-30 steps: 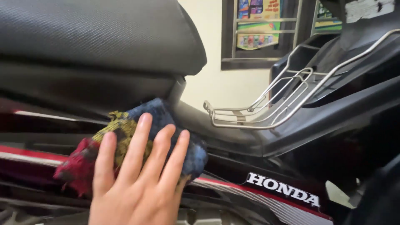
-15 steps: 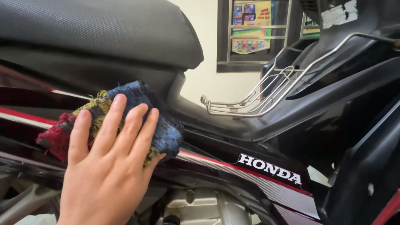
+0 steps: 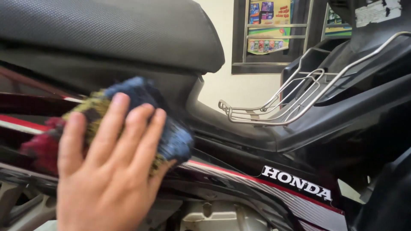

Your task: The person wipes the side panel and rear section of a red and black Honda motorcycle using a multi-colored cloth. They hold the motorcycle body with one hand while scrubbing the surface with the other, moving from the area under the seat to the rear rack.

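motorbike side panel (image 3: 239, 179) under seat (image 3: 107, 30) | hand (image 3: 107, 171) fingers spread flat, pressing rag (image 3: 141, 111) | risk: rag slips off, grit scratches

A cloth (image 3: 141, 115) is pressed flat against the motorcycle's side panel (image 3: 239, 184), just under the seat (image 3: 107, 34).

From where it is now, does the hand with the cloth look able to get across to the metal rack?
Probably yes. The hand presses the cloth flat on the side panel under the seat; nothing stands between it and the wire rack up to the right.
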